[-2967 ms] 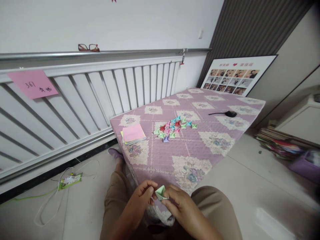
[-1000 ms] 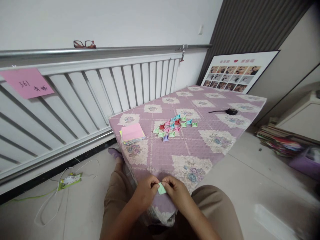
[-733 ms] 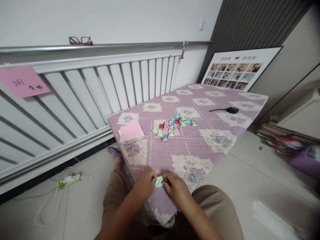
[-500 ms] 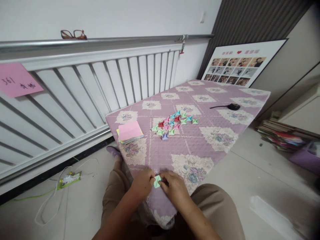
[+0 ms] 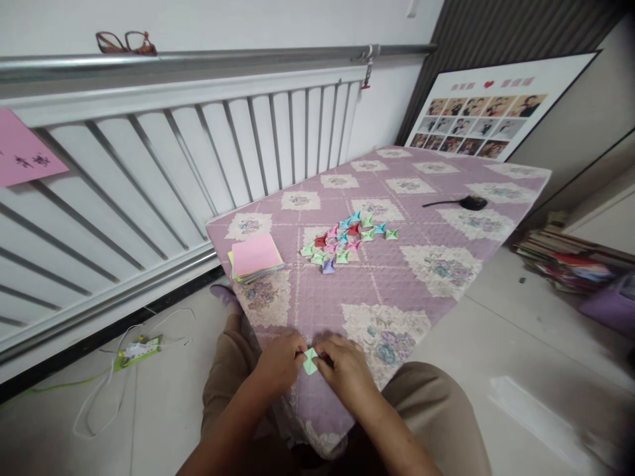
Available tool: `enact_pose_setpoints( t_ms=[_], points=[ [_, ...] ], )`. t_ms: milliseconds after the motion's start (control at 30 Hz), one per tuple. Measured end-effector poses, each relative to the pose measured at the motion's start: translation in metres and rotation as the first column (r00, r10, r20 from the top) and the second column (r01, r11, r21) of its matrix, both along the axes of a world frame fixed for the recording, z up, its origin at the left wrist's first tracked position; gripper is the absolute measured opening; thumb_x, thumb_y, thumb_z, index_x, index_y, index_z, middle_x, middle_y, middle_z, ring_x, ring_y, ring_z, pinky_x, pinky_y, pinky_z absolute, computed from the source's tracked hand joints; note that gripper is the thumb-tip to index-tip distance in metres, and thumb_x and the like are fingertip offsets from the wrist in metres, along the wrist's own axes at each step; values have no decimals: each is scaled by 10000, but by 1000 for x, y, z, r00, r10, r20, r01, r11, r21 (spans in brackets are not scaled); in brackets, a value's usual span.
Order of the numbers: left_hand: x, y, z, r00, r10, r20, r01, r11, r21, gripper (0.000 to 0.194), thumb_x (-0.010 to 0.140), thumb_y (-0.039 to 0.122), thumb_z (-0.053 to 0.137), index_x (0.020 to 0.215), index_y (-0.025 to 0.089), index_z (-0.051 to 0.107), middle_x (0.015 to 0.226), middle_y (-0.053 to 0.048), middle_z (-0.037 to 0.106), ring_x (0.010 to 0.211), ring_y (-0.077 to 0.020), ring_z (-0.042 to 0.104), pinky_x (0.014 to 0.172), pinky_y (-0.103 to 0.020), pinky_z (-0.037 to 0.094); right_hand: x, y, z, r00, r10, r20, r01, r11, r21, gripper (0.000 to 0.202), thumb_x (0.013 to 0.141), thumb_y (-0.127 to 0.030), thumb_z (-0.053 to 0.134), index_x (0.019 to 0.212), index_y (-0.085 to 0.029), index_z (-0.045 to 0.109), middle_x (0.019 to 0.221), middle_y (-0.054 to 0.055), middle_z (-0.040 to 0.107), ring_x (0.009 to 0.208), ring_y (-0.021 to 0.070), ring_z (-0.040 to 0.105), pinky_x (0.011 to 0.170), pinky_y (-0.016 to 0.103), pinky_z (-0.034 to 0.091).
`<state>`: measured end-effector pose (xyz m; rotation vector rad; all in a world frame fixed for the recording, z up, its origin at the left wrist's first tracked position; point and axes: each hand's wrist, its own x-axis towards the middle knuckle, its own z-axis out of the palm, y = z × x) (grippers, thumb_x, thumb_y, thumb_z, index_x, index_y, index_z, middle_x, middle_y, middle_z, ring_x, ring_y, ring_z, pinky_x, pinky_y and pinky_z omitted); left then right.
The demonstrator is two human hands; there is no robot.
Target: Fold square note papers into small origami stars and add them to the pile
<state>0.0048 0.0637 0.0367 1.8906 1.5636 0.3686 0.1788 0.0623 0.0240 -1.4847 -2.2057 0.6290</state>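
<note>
The left hand (image 5: 284,360) and right hand (image 5: 344,367) pinch the green paper (image 5: 310,361) at 9 and 3 o'clock, toward the bench (image 5: 317,304) corner at 6 o'clock, with folded papers (image 5: 343,237) at 1 o'clock.

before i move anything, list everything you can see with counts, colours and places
Green folded paper: one, pale green, between the hands
Small folded paper pieces: over a dozen, green, blue, pink, red, purple, mid-table
Square paper stack: one, pink on top, table's left
Tablecloth: one, mauve with cream floral patches
Unclear object: one, black, table's far right
Radiator: one, white, along wall
Handwritten note: one, pink, on radiator
Eyeglasses: one pair, brownish, on pipe
Photo board: one, white, beyond table
Power strip: one, green-white, floor left
Left hand, right hand: one each, bare, pinching green folded paper
Trouser legs: two, brown, beside table corner
</note>
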Motion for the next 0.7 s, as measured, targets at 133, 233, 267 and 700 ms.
enact_pose_setpoints(
  t_ms=[133,233,267,700],
  points=[
    [-1,2,5,1000,-28,12,28,1000,-1,118,755,109,501,780,195,578,797,-2,581,779,-162,523,707,-268,358,1,1,-2,999,29,32,-30,999,16,34,802,-202,619,783,-228,608,818,-11,613,824,170,547,728,301,293],
    [-2,3,6,997,-73,-2,73,997,2,112,762,115,498,775,192,577,814,-9,585,791,-164,528,718,-271,358,1,1,-2,998,40,52,-41,999,26,44,811,-203,612,775,-226,602,811,-9,609,823,174,545,725,309,286],
    [-2,3,6,996,-88,-11,88,996,5,109,767,118,496,776,192,577,826,-11,585,800,-165,528,722,-271,357,0,0,-1,998,40,51,-41,999,26,44,813,-202,609,778,-227,602,813,-8,609,826,176,545,726,310,286],
    [-2,-8,-2,938,-192,-289,222,972,72,201,924,213,390,841,196,573,932,-34,571,819,-163,534,704,-264,383,-3,-5,-20,992,99,81,-114,970,215,119,873,-169,549,760,-202,565,764,5,576,767,178,515,732,325,306]
  ],
)
